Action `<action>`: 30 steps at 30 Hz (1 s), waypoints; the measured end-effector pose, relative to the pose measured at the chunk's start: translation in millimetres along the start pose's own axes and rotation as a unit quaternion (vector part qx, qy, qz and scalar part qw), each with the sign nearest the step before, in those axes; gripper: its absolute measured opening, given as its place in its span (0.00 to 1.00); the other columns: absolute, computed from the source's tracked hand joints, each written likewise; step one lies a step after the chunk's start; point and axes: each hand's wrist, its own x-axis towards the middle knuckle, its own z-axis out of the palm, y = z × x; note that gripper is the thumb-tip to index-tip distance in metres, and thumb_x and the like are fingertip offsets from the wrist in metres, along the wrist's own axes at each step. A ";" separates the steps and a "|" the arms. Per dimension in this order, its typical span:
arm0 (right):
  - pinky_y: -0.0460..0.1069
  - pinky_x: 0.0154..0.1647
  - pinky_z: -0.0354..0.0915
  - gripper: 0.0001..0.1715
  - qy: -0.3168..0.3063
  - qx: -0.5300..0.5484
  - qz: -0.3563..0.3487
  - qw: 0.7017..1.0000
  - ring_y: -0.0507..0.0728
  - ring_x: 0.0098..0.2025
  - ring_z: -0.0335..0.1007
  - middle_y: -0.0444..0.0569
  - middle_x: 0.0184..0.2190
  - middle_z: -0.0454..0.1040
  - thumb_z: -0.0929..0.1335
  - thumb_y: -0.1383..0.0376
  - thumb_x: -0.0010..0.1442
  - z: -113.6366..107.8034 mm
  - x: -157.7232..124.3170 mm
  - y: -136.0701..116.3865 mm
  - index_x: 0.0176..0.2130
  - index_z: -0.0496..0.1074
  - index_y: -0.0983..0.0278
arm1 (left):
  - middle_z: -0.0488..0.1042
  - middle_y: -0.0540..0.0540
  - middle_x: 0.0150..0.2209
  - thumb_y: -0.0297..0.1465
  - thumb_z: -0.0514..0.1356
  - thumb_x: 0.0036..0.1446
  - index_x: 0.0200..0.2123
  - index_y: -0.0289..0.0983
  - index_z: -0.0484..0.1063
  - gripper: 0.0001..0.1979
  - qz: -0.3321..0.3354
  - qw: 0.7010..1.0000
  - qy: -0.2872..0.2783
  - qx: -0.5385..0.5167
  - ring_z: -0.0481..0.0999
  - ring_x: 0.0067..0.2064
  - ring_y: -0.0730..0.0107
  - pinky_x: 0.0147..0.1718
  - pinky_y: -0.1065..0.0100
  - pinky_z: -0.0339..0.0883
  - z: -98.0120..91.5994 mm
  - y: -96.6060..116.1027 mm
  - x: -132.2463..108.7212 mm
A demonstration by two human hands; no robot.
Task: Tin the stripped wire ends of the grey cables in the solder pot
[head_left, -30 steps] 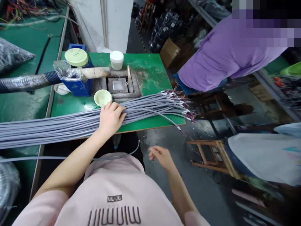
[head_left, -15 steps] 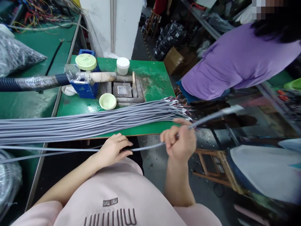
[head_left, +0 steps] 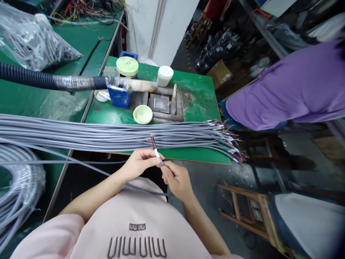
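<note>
Near the front edge of the green bench, my two hands meet on the end of one grey cable (head_left: pixel 162 163). My left hand (head_left: pixel 140 162) pinches it by the white band below its stripped end. From that end, thin coloured wires (head_left: pixel 152 140) fan upward. My right hand (head_left: pixel 176 178) is closed round the grey sheath just below. More of this cable trails off to the left and across my lap. Behind my hands lies a thick bundle of grey cables (head_left: pixel 113 135), its stripped, coloured ends (head_left: pixel 234 144) fanned out at the right.
A solder pot (head_left: pixel 160 103) is set into the bench (head_left: pixel 199 86). Around it are a pale green dish (head_left: pixel 142 114), a white tub (head_left: pixel 165 75), a blue box (head_left: pixel 120 97) and a ribbed hose (head_left: pixel 78 83). Wrapped cable coils (head_left: pixel 24 180) lie left. A person in purple (head_left: pixel 291 90) stands right.
My right hand has come in from the right to my left hand, bringing the cable's end along. My left hand now pinches that end. The view has shifted left.
</note>
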 end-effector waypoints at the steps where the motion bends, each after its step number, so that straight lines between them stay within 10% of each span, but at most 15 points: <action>1: 0.43 0.24 0.59 0.16 0.026 -0.026 -0.015 0.999 0.48 0.20 0.63 0.42 0.19 0.69 0.60 0.60 0.66 0.9 1.2 -1.5 0.36 0.73 0.64 | 0.76 0.47 0.25 0.35 0.69 0.46 0.32 0.33 0.78 0.11 0.003 1.000 0.003 -0.007 0.72 0.28 0.74 0.32 0.70 0.67 -1.4 -2.3 0.5; 12: 0.44 0.27 0.61 0.14 0.072 -0.132 -0.059 0.987 0.50 0.24 0.71 0.46 0.26 0.77 0.62 0.64 0.64 8.9 6.8 -4.1 0.34 0.76 0.63 | 0.67 0.53 0.20 0.31 0.67 0.47 0.24 0.36 0.73 0.07 0.242 0.929 0.247 0.128 0.64 0.22 0.79 0.23 0.74 0.60 -11.4 7.8 -10.5; 30: 0.46 0.25 0.54 0.15 0.097 -0.238 -0.113 0.960 0.49 0.18 0.61 0.44 0.18 0.71 0.61 0.64 0.66 22.7 13.8 -2.0 0.36 0.75 0.66 | 0.63 0.56 0.13 0.34 0.68 0.44 0.27 0.34 0.74 0.09 0.141 0.938 0.295 0.113 0.59 0.16 0.82 0.17 0.77 0.54 -9.1 17.8 5.9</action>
